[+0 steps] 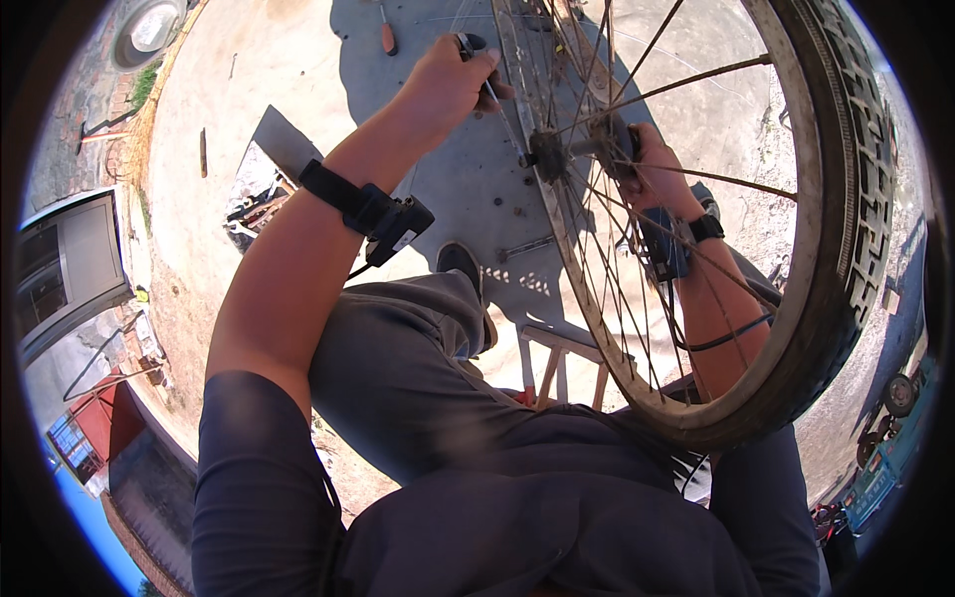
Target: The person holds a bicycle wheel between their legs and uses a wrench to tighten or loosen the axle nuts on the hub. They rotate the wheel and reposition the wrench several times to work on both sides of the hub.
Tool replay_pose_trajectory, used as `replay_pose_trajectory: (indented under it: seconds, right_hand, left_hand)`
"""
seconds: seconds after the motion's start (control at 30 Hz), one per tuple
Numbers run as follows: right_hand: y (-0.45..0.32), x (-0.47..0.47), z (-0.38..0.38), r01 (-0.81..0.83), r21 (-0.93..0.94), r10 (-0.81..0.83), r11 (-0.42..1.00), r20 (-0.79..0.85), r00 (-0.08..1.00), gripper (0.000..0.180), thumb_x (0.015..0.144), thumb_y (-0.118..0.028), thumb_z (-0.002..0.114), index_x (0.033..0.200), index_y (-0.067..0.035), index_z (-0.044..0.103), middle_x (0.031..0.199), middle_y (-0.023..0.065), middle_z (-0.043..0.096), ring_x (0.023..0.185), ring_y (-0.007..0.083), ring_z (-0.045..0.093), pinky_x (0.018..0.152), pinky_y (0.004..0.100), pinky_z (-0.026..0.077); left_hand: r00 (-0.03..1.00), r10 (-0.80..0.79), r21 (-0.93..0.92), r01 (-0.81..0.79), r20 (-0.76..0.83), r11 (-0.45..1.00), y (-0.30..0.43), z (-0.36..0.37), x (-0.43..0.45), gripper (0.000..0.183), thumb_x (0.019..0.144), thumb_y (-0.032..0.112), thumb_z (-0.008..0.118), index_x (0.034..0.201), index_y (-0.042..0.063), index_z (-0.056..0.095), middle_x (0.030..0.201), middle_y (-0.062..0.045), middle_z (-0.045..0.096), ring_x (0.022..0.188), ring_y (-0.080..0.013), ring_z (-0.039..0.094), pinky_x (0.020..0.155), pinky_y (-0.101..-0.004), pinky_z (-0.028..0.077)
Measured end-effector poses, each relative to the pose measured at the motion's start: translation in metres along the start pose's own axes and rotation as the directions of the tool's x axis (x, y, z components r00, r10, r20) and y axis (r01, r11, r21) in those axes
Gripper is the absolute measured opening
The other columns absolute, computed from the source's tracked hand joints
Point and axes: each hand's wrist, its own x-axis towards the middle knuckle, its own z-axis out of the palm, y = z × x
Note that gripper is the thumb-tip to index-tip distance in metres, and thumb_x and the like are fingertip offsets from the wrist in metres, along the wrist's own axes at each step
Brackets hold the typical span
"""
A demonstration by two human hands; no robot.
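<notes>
A bicycle wheel (785,149) with a knobby tyre and rusty spokes stands upright before me, slightly to the right. My left hand (468,78) is closed around a metal wrench (507,119). The wrench's lower end meets the axle end at the near side of the hub (550,155). Beyond the spokes, my right hand (660,173) curls its fingers around a dark part (621,145) at the hub's other side; spokes partly hide this grip. A rusty flat frame bar (589,63) runs from the hub towards the top of the view.
An orange-handled screwdriver (388,37) and another wrench (526,248) lie on the concrete. An open container of tools (257,205) sits at left. A wooden stool (556,358) stands below the wheel. A straw broom (142,142) lies far left; a blue vehicle (877,477) is far right.
</notes>
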Motion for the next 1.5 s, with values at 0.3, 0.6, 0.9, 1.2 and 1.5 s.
replay_pose_trajectory:
  seconds: [0.3,0.6,0.9,1.2,1.5]
  right_hand:
    - [-0.069,-0.017,-0.011,-0.385,0.301,0.379,0.872,0.08,0.922,0.026,0.1,-0.009,0.054,0.125,-0.005,0.049,0.063,0.0032,0.051,0.046,0.0087,0.047,0.037,0.028,0.036]
    - [-0.054,-0.015,0.0,-0.248,0.273,0.265,0.93,-0.03,0.964,0.019,0.106,-0.015,0.041,0.116,-0.007,0.055,0.065,0.0061,0.052,0.041,0.0103,0.038,0.036,0.0259,0.027]
    - [-0.06,-0.019,-0.003,-0.358,0.397,0.381,0.845,0.023,0.924,0.019,0.106,-0.014,0.041,0.119,-0.006,0.054,0.064,0.0061,0.05,0.041,0.0104,0.038,0.037,0.0254,0.029]
    - [-0.034,-0.013,-0.005,-0.234,0.264,0.238,0.936,0.014,0.971,0.02,0.101,-0.013,0.046,0.12,-0.007,0.052,0.066,0.0082,0.054,0.044,0.0135,0.045,0.039,0.0284,0.034]
    - [0.005,-0.007,0.005,0.011,0.036,-0.009,0.999,-0.037,0.999,0.017,0.104,-0.014,0.046,0.118,-0.006,0.052,0.068,0.0057,0.055,0.042,0.0097,0.043,0.037,0.0266,0.031]
  left_hand:
    - [0.995,-0.094,-0.169,0.086,-0.041,0.982,-0.02,0.014,0.012,0.029,0.105,0.025,0.058,0.119,0.003,0.045,0.096,-0.01,0.067,0.093,-0.0212,0.073,0.068,-0.0298,0.053]
    - [0.901,-0.434,-0.24,0.422,0.005,0.874,-0.058,0.016,0.009,0.03,0.105,0.034,0.058,0.106,0.004,0.056,0.094,-0.009,0.064,0.086,-0.022,0.072,0.069,-0.0312,0.056]
    - [0.742,-0.668,-0.163,0.667,0.056,0.727,-0.096,0.019,-0.02,0.045,0.101,0.048,0.059,0.103,0.004,0.058,0.09,-0.009,0.058,0.078,-0.0234,0.069,0.063,-0.0335,0.057]
    - [0.649,-0.761,-0.424,0.687,-0.006,0.589,-0.101,0.05,-0.053,0.036,0.102,0.044,0.056,0.103,0.008,0.057,0.077,-0.008,0.06,0.072,-0.0263,0.07,0.057,-0.0352,0.056]
    - [0.66,-0.738,-0.953,0.114,-0.137,0.279,-0.127,0.081,-0.061,0.013,0.104,0.013,0.055,0.105,0.0,0.057,0.094,-0.015,0.066,0.083,-0.0297,0.07,0.073,-0.0385,0.062]
